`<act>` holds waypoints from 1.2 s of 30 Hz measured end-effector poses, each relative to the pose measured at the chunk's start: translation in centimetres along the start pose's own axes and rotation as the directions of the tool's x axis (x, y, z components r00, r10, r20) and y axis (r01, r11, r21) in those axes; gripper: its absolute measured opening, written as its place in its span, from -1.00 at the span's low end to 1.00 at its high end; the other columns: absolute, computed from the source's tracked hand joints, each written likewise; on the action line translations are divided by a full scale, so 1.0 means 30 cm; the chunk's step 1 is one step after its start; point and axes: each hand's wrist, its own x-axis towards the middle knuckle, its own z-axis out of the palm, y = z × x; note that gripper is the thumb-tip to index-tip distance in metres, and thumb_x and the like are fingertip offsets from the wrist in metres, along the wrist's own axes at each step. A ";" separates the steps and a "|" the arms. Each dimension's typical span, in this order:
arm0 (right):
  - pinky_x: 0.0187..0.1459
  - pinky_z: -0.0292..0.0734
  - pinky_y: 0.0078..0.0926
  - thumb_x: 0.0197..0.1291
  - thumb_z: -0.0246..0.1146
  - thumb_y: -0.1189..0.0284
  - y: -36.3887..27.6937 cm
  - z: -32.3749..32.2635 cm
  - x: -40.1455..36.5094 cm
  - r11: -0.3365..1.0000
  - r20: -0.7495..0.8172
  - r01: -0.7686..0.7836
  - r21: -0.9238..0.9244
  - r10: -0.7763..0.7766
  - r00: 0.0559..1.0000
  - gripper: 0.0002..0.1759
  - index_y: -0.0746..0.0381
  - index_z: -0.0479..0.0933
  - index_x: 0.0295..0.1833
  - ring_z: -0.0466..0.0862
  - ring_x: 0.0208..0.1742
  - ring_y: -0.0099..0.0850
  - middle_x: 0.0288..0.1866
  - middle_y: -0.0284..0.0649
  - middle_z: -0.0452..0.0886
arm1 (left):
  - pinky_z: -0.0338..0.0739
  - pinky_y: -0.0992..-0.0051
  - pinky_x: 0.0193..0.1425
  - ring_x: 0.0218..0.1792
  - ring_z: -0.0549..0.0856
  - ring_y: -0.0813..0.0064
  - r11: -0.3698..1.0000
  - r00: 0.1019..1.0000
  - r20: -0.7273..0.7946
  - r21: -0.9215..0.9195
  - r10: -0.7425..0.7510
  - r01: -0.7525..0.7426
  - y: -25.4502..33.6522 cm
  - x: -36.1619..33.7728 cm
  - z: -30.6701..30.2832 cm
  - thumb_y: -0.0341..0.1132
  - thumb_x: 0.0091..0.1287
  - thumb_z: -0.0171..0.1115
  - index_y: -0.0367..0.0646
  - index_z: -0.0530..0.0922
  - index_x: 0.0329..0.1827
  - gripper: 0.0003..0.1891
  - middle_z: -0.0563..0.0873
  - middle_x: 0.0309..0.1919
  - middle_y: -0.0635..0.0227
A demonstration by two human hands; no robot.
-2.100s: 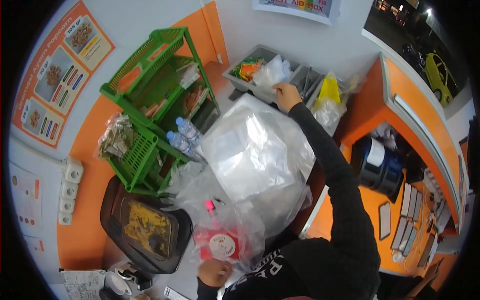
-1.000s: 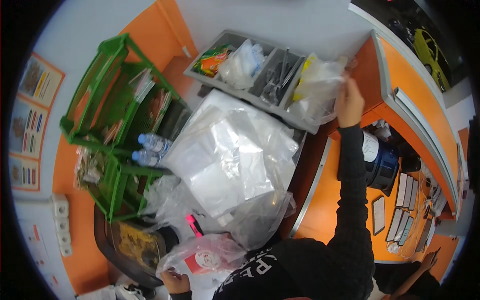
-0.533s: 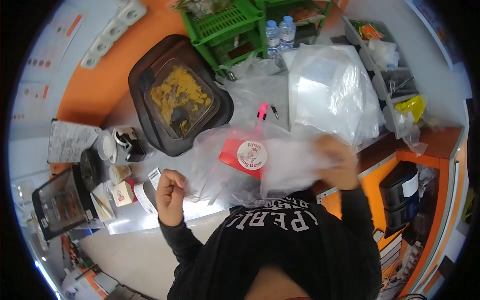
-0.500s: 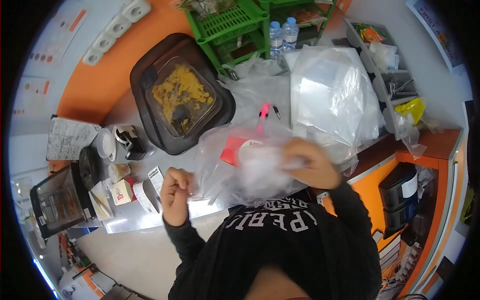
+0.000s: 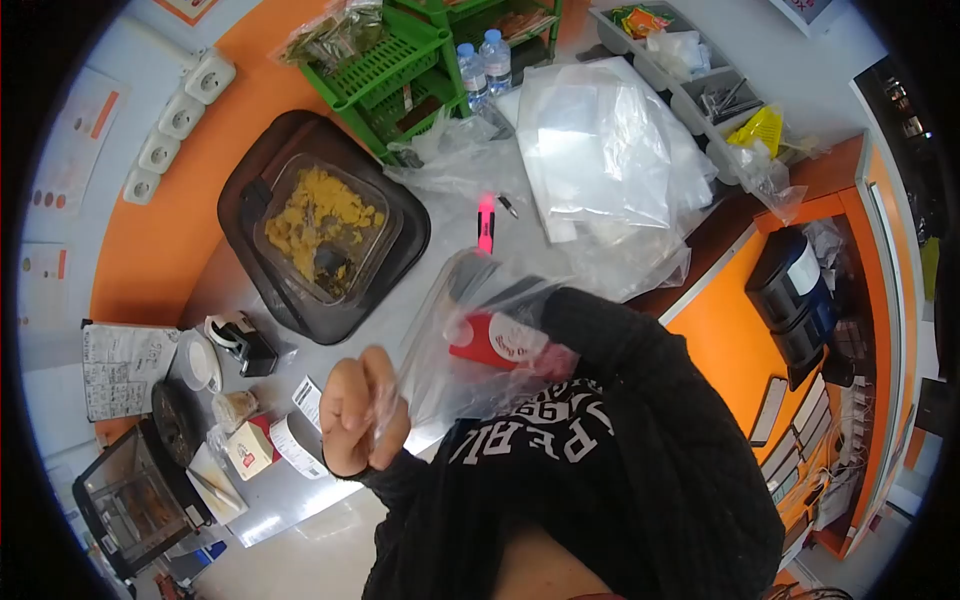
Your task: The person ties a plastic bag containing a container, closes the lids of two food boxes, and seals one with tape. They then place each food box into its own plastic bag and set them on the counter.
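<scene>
Brought the right sleeve (image 5: 625,335) leftward to the red box (image 5: 490,342) since the earlier frame. Left of the box, see the food tub (image 5: 360,281), then the left hand (image 5: 366,410), fingers curled on the clear bag's edge (image 5: 425,375). See the box through plastic, below the marker (image 5: 486,222). Cannot tell the right hand's state, hidden past its sleeve.

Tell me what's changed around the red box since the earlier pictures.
The red box has shifted toward the shirt and to the right of where it lay by the pink marker. The left hand now pinches the clear bag. The right hand, which held something whitish over the box, is hidden. The marker and food tub stayed put.
</scene>
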 end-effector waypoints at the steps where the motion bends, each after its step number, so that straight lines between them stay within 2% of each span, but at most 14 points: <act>1: -0.25 0.51 -0.55 0.05 0.16 0.46 0.009 -0.026 -0.016 0.978 0.036 -0.013 0.206 0.005 0.999 -0.77 0.31 0.52 -0.16 0.59 -0.29 -0.36 -0.22 -0.19 0.56 | 0.16 0.75 -0.76 -0.77 0.30 0.66 0.999 1.000 0.014 0.049 -0.007 0.006 0.004 0.016 -0.004 -0.43 0.17 0.10 -0.13 0.23 -0.50 -0.80 0.31 -0.36 0.22; 3: -0.28 0.52 -0.55 0.07 0.15 0.44 0.019 -0.056 -0.048 0.854 0.093 -0.038 0.519 -0.012 0.996 -0.78 0.32 0.52 -0.17 0.59 -0.31 -0.38 -0.25 -0.19 0.57 | 0.18 0.76 -0.76 -0.78 0.33 0.67 0.998 1.000 0.006 0.060 0.007 -0.008 -0.003 0.027 -0.025 -0.47 0.13 0.09 -0.13 0.24 -0.49 -0.82 0.30 -0.31 0.21; 5: -0.30 0.52 -0.55 0.10 0.15 0.42 0.012 -0.071 -0.068 0.766 0.123 -0.011 0.642 -0.089 0.988 -0.78 0.33 0.53 -0.18 0.59 -0.32 -0.39 -0.27 -0.19 0.58 | 0.18 0.76 -0.76 -0.80 0.34 0.66 0.992 0.995 -0.084 0.116 0.051 -0.041 0.007 0.032 -0.039 -0.48 0.11 0.09 -0.12 0.24 -0.49 -0.82 0.30 -0.31 0.20; 6: -0.31 0.52 -0.55 0.11 0.15 0.42 0.009 -0.071 -0.072 0.747 0.141 0.009 0.665 -0.138 0.980 -0.78 0.34 0.53 -0.19 0.59 -0.33 -0.40 -0.29 -0.19 0.58 | 0.21 0.78 -0.74 -0.79 0.38 0.64 0.991 0.990 -0.135 0.128 0.052 -0.035 0.014 0.020 -0.046 -0.50 0.05 0.13 -0.14 0.24 -0.48 -0.80 0.30 -0.30 0.17; 9: -0.19 0.48 -0.50 0.13 0.13 0.35 -0.007 -0.022 -0.045 0.790 0.209 0.155 0.593 -0.337 0.918 -0.73 0.31 0.52 -0.14 0.57 -0.25 -0.39 -0.23 -0.19 0.57 | 0.27 0.77 -0.70 -0.75 0.42 0.61 0.996 0.996 -0.010 0.034 0.086 -0.086 0.033 -0.044 -0.059 -0.54 0.00 0.18 -0.16 0.24 -0.48 -0.76 0.31 -0.29 0.13; 10: -0.13 0.46 -0.48 0.13 0.12 0.32 -0.008 0.000 -0.041 0.801 0.242 0.210 0.561 -0.401 0.884 -0.71 0.29 0.51 -0.12 0.56 -0.20 -0.37 -0.20 -0.19 0.56 | 0.42 0.72 -0.60 -0.69 0.50 0.54 0.993 0.993 0.043 -0.050 0.108 -0.105 0.042 -0.071 -0.071 -0.58 -0.04 0.21 -0.22 0.30 -0.44 -0.77 0.31 -0.28 0.11; 13: 0.00 0.42 -0.42 0.14 0.10 0.26 0.001 0.040 -0.069 0.817 0.364 0.316 0.482 -0.515 0.776 -0.66 0.26 0.50 -0.06 0.55 -0.11 -0.34 -0.13 -0.18 0.55 | 0.54 0.66 -0.49 -0.64 0.57 0.47 0.991 0.937 0.329 0.021 0.116 -0.130 0.058 -0.143 -0.127 -0.58 -0.03 0.21 -0.29 0.37 -0.39 -0.81 0.31 -0.26 0.10; 14: 0.00 0.42 -0.42 0.14 0.10 0.26 -0.001 0.035 -0.082 0.831 0.383 0.310 0.461 -0.502 0.776 -0.66 0.26 0.49 -0.06 0.54 -0.11 -0.34 -0.13 -0.18 0.55 | 0.58 0.63 -0.42 -0.56 0.62 0.43 0.990 0.929 0.358 0.071 0.090 -0.123 0.064 -0.156 -0.127 -0.57 -0.03 0.22 -0.35 0.41 -0.36 -0.80 0.31 -0.25 0.10; 21: -0.01 0.41 -0.40 0.15 0.09 0.25 -0.071 -0.024 -0.084 0.946 0.493 0.218 0.241 -0.313 0.812 -0.65 0.25 0.48 -0.04 0.54 -0.11 -0.30 -0.13 -0.14 0.54 | 0.56 0.63 -0.42 -0.50 0.62 0.42 0.972 0.916 0.387 0.155 0.104 -0.177 0.059 -0.215 -0.142 -0.53 -0.08 0.30 -0.32 0.42 -0.34 -0.74 0.30 -0.20 0.09; 25: -0.01 0.40 -0.39 0.16 0.09 0.24 -0.111 -0.021 -0.042 0.971 0.536 0.212 0.107 -0.236 0.811 -0.65 0.24 0.47 -0.03 0.54 -0.11 -0.28 -0.13 -0.12 0.53 | 0.56 0.55 -0.34 -0.44 0.61 0.36 0.965 0.942 0.292 0.147 0.166 -0.216 0.052 -0.233 -0.147 -0.50 -0.11 0.35 -0.29 0.45 -0.32 -0.71 0.27 -0.13 0.05; 28: -0.02 0.40 -0.38 0.16 0.09 0.24 -0.130 -0.042 -0.075 0.968 0.533 0.241 0.063 -0.237 0.812 -0.64 0.24 0.46 -0.03 0.53 -0.11 -0.27 -0.13 -0.10 0.53 | 0.56 0.54 -0.27 -0.35 0.61 0.32 0.938 0.891 0.375 0.131 0.254 -0.322 0.053 -0.245 -0.157 -0.44 -0.10 0.35 -0.24 0.45 -0.27 -0.68 0.25 -0.10 0.04; 30: -0.02 0.40 -0.37 0.16 0.08 0.24 -0.131 -0.050 -0.115 0.962 0.519 0.267 0.059 -0.258 0.815 -0.64 0.23 0.46 -0.02 0.53 -0.11 -0.26 -0.13 -0.09 0.52 | 0.55 0.54 -0.23 -0.30 0.59 0.32 0.900 0.831 0.396 0.025 0.391 -0.436 0.016 -0.235 -0.154 -0.39 -0.09 0.35 -0.19 0.47 -0.25 -0.68 0.25 -0.10 0.05; 33: -0.02 0.39 -0.36 0.16 0.08 0.23 -0.126 -0.044 -0.145 0.957 0.494 0.289 0.028 -0.265 0.828 -0.64 0.23 0.45 -0.01 0.53 -0.11 -0.24 -0.13 -0.07 0.52 | 0.52 0.52 -0.17 -0.24 0.57 0.30 0.856 0.753 0.439 -0.076 0.489 -0.512 -0.026 -0.234 -0.166 -0.34 -0.07 0.33 -0.13 0.50 -0.27 -0.72 0.28 -0.11 0.06; 36: -0.02 0.39 -0.35 0.17 0.08 0.23 -0.131 -0.050 -0.136 0.955 0.484 0.295 -0.026 -0.247 0.839 -0.63 0.22 0.44 0.00 0.53 -0.11 -0.23 -0.13 -0.06 0.52 | 0.51 0.46 -0.13 -0.20 0.57 0.22 0.829 0.660 0.557 -0.097 0.504 -0.551 -0.055 -0.205 -0.150 -0.33 -0.06 0.34 -0.21 0.59 -0.29 -0.74 0.27 -0.02 0.00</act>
